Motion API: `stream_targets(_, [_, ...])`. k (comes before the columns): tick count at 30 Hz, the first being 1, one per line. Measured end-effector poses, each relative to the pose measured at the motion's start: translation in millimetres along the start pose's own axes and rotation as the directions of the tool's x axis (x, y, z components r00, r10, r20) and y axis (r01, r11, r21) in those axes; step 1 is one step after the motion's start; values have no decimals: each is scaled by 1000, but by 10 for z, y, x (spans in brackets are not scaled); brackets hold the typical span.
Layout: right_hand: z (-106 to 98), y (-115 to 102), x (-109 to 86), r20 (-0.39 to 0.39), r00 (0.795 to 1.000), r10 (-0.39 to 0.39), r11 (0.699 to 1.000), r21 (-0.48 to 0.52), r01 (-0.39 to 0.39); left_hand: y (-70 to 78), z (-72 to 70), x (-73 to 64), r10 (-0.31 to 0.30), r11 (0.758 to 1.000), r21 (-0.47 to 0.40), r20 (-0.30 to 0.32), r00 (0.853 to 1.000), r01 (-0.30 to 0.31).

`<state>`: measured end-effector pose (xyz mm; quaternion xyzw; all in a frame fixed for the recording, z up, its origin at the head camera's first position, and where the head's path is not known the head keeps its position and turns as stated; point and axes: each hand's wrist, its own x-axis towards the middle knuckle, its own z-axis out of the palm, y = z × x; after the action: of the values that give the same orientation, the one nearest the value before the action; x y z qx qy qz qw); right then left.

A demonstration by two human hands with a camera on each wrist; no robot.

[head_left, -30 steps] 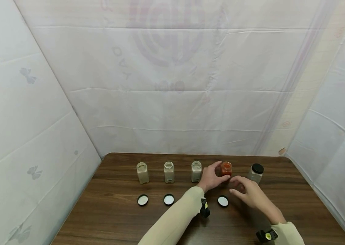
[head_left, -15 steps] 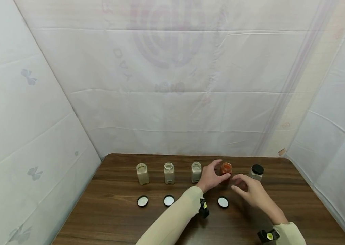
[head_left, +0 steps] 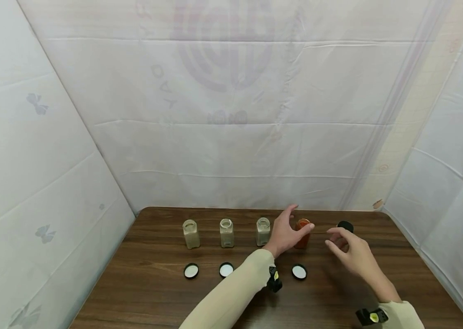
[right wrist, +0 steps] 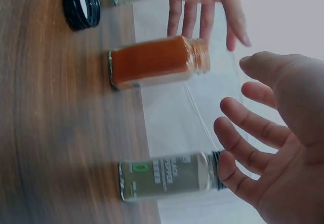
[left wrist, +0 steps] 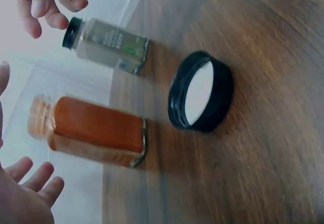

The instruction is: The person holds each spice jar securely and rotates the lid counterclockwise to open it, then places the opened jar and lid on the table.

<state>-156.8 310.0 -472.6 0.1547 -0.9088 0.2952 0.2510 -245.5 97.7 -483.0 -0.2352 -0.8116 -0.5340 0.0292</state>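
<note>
An uncapped glass spice jar of orange-red powder point(left wrist: 98, 127) stands on the table. My left hand point(head_left: 284, 235) is spread around its top, and in the left wrist view the fingers are apart from the glass. To the right stands a spice jar labelled black pepper point(right wrist: 167, 177), its black cap point(head_left: 345, 226) on. My right hand point(head_left: 354, 256) is beside that jar with fingers loosely bent; in the right wrist view the little finger overlaps the cap. A black lid point(left wrist: 200, 92) with a white liner lies upturned in front of the orange-red jar.
Three more uncapped jars stand in a row to the left: a far-left jar point(head_left: 191, 234), a middle jar point(head_left: 226, 233) and a nearer jar point(head_left: 263, 231). Upturned lids point(head_left: 191, 271) lie before them. White cloth point(head_left: 223, 151) hangs behind the wooden table point(head_left: 149, 292).
My right hand has moved right, from beside the orange-red jar toward the capped pepper jar. My left hand has risen slightly and its fingers have spread wider around the orange-red jar.
</note>
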Motion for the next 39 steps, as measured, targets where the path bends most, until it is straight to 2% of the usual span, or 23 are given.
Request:
stream_targets(3, [-72, 22, -9, -24, 999, 21, 1000, -16, -21, 65, 10, -5, 31, 999, -9, -8, 999, -31])
stream_targets(9, [-178, 66, -4, -97, 995, 4, 1000, -30, -6, 153, 32, -14, 72, 997, -4, -4, 997, -72])
stream_targets(11, [-193, 83, -9, -112, 994, 3, 1000, -30, -6, 174, 41, -15, 100, 995, 32, -23, 995, -100])
stream_targets(13, [-213, 90, -11, -124, 992, 10, 1000, -27, -14, 201, 52, -21, 155, 985, 87, -54, 986, -150])
stream_targets(15, [-236, 93, -8, -135, 991, 15, 1000, -25, -18, 234, 71, -23, 240, 962, 154, -94, 966, -224])
stream_targets(18, [-274, 106, 7, -146, 989, 24, 999, -17, -27, 290, 106, -25, 380, 909, 238, -139, 914, -342])
stream_targets(21, [-315, 144, 33, -154, 988, 32, 999, -23, -36, 349, 161, -29, 486, 859, 265, -148, 861, -439])
stream_targets(22, [-331, 155, 43, -158, 987, 37, 999, -25, -42, 369, 181, -32, 509, 846, 266, -142, 849, -462])
stream_targets(24, [-360, 183, 64, -167, 985, 49, 998, -31, -55, 400, 221, -42, 532, 832, 257, -117, 839, -491])
stream_targets(26, [-386, 213, 86, -174, 983, 60, 997, -38, -68, 427, 259, -60, 536, 830, 239, -90, 840, -504])
stream_targets(30, [-430, 259, 124, -177, 981, 77, 994, -61, -89, 464, 337, -100, 517, 839, 219, -42, 855, -497])
stream_targets(33, [-450, 292, 147, -166, 982, 91, 991, -78, -105, 486, 407, -123, 483, 859, 199, -12, 876, -471])
stream_targets(36, [-464, 328, 165, -148, 983, 107, 989, -84, -121, 507, 482, -129, 415, 894, 176, 27, 909, -413])
stream_targets(39, [-473, 361, 183, -120, 984, 132, 986, -86, -143, 520, 552, -122, 308, 937, 152, 67, 949, -314])
